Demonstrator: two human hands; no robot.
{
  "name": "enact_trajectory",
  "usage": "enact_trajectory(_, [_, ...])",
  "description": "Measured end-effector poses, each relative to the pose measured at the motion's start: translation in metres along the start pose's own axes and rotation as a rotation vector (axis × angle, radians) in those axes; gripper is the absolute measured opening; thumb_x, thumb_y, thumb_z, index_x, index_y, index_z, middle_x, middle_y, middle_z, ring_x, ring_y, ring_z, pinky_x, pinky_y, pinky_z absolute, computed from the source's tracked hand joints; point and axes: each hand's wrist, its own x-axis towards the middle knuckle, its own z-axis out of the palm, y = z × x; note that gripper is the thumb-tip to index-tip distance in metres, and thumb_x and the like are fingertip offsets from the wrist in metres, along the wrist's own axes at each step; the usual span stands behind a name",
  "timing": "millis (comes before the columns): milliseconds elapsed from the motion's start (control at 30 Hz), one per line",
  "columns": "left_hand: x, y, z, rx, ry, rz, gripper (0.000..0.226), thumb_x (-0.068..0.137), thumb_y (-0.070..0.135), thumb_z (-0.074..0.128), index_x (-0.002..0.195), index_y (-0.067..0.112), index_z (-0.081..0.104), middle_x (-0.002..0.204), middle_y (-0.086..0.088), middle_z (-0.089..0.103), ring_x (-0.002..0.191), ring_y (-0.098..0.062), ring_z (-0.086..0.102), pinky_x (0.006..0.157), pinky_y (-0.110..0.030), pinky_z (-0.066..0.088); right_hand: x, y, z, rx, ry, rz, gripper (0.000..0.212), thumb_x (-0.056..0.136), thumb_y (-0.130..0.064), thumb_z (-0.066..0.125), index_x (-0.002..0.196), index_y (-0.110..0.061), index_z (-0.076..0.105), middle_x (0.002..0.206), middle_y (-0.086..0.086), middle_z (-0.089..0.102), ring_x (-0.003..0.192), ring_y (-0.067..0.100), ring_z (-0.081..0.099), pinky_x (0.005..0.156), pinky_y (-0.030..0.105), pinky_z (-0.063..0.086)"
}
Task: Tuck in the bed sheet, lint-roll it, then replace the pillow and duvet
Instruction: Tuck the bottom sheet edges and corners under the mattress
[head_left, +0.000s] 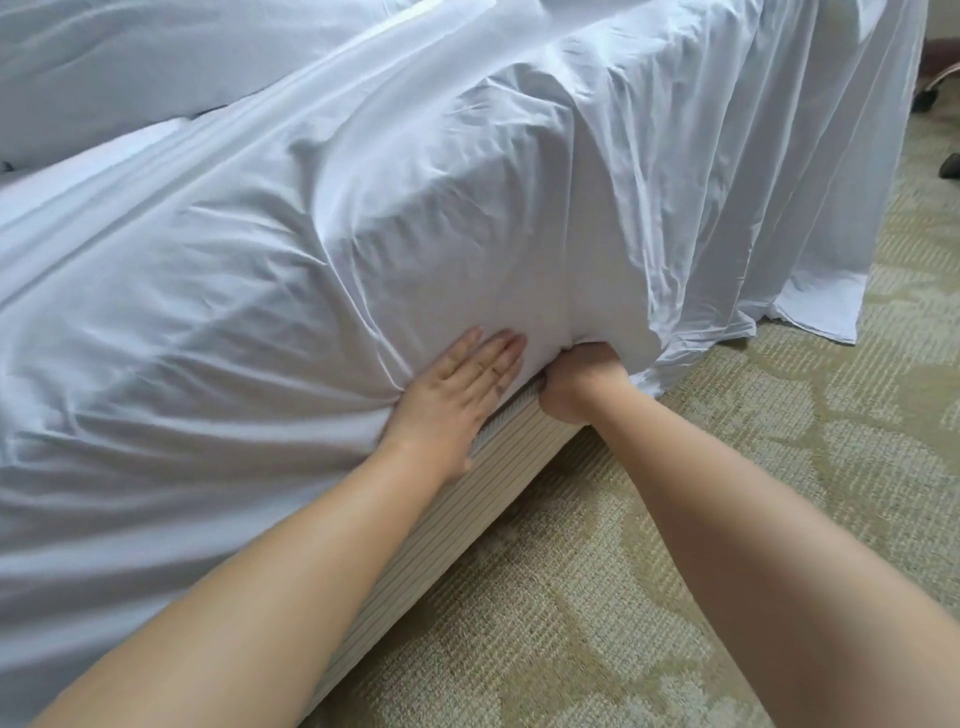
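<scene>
A white bed sheet (395, 234) covers the mattress and drapes down its side. My left hand (457, 389) lies flat with straight fingers on the sheet at the mattress's lower edge. My right hand (576, 384) is pushed under the mattress corner, its fingers hidden beneath the sheet, just above the striped bed base (457, 509). To the right of that hand the sheet hangs loose to the floor (810, 301). A white duvet or pillow (130, 62) lies bunched at the far left on top of the bed.
Green patterned carpet (675, 545) spreads to the right of the bed and below it in the view. Chair castors (927, 98) and a dark object (950, 165) stand at the far right edge.
</scene>
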Motion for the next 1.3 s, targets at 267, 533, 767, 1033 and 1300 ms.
enact_trajectory(267, [0.037,0.000,-0.014,-0.030,-0.070,0.072,0.094,0.091,0.043,0.036,0.139,-0.001,-0.031,0.143,-0.016,-0.040,0.141,-0.031,-0.026,0.099,-0.047,-0.032,0.020,0.017,-0.004,-0.055,-0.107,-0.138,0.039,0.095,-0.023,0.030,0.126,-0.016,0.054,0.126,0.006,0.056,0.118,0.025,0.048,0.103,0.036,0.034])
enact_trajectory(533, [0.043,0.013,-0.027,-0.007,-0.144,0.009,0.084,0.096,0.034,0.031,0.135,-0.003,-0.033,0.145,-0.014,-0.037,0.142,-0.031,-0.023,0.099,-0.048,-0.031,0.003,0.035,0.015,0.125,0.098,-0.234,0.036,0.081,-0.012,0.057,0.116,-0.015,0.058,0.109,0.001,0.063,0.099,0.022,0.060,0.076,0.029,0.047])
enact_trajectory(767, [0.052,0.000,-0.034,0.031,-0.014,0.081,0.077,0.082,0.046,0.034,0.144,0.002,0.018,0.152,-0.011,0.006,0.144,-0.027,0.023,0.115,-0.052,-0.011,-0.019,0.078,0.031,0.141,0.313,-0.174,0.061,0.070,0.004,0.054,0.129,-0.010,0.053,0.116,0.007,0.062,0.105,0.029,0.058,0.071,0.032,0.045])
enact_trajectory(1033, [0.089,-0.003,-0.016,0.006,0.124,0.036,0.109,0.087,0.066,0.038,0.142,-0.008,-0.020,0.156,-0.024,-0.014,0.145,-0.037,-0.011,0.106,-0.055,-0.026,0.024,0.063,-0.001,0.018,0.172,-0.058,0.036,0.088,-0.016,0.047,0.124,-0.015,0.055,0.121,0.006,0.060,0.113,0.026,0.054,0.083,0.027,0.043])
enact_trajectory(1300, [0.087,-0.004,-0.026,-0.057,0.156,0.057,0.108,0.088,0.064,0.039,0.143,-0.011,-0.017,0.155,-0.027,-0.012,0.144,-0.040,-0.009,0.103,-0.054,-0.021,0.001,0.052,-0.010,0.013,0.093,0.031,0.053,0.086,-0.012,0.051,0.138,-0.009,0.041,0.136,0.010,0.049,0.125,0.027,0.044,0.099,0.028,0.038])
